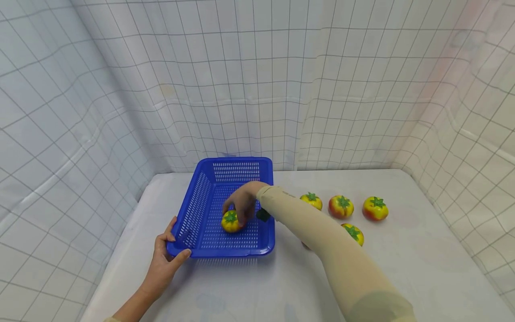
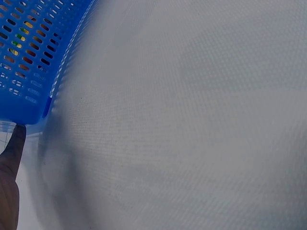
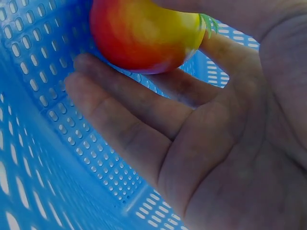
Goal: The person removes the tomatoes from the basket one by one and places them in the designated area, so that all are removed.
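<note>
A blue plastic basket point(image 1: 229, 251) with slotted walls stands left of the middle of the table. My left hand point(image 1: 162, 259) grips its near left corner, thumb on the rim and fingers along the outer side. Inside the basket my right hand point(image 1: 242, 201) holds a red-and-yellow tomato point(image 1: 230, 222) with a green star-shaped top, close to the basket floor. The right wrist view shows the thumb and fingers about this tomato point(image 3: 144, 38), with two other fingers stretched out beneath. Through the slots in the left wrist view, bits of yellow and green show.
Several similar tomatoes point(image 1: 341, 207) lie on the white table point(image 1: 406, 250) to the right of the basket. My right forearm point(image 1: 322, 232) crosses over that side and partly hides some. White curtains point(image 1: 257, 89) with a grid pattern enclose the back and sides.
</note>
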`<state>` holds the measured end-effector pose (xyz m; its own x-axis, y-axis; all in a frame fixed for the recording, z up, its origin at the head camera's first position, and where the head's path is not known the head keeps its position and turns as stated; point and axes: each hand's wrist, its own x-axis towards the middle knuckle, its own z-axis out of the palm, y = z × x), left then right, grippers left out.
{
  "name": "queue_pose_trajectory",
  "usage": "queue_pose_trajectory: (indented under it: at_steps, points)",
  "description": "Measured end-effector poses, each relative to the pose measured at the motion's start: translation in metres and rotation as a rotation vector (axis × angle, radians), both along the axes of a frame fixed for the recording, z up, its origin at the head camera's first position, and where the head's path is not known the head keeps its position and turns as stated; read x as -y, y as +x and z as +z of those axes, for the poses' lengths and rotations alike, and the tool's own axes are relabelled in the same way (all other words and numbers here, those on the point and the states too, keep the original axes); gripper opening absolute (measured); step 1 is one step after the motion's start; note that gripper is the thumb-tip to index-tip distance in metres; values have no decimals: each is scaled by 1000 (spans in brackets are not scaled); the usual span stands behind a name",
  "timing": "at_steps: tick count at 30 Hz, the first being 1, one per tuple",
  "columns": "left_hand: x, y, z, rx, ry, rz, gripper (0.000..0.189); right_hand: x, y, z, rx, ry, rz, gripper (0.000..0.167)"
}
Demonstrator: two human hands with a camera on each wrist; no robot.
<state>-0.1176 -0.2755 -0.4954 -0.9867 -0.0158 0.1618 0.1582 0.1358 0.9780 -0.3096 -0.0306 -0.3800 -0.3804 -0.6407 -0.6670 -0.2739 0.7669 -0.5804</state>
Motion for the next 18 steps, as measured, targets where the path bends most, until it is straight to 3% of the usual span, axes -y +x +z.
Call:
queue_pose_trajectory:
  at_steps: [18]
  points:
    - [-1, 0, 1, 1, -15, 5, 45, -5, -12, -12, 24, 36, -14, 75]
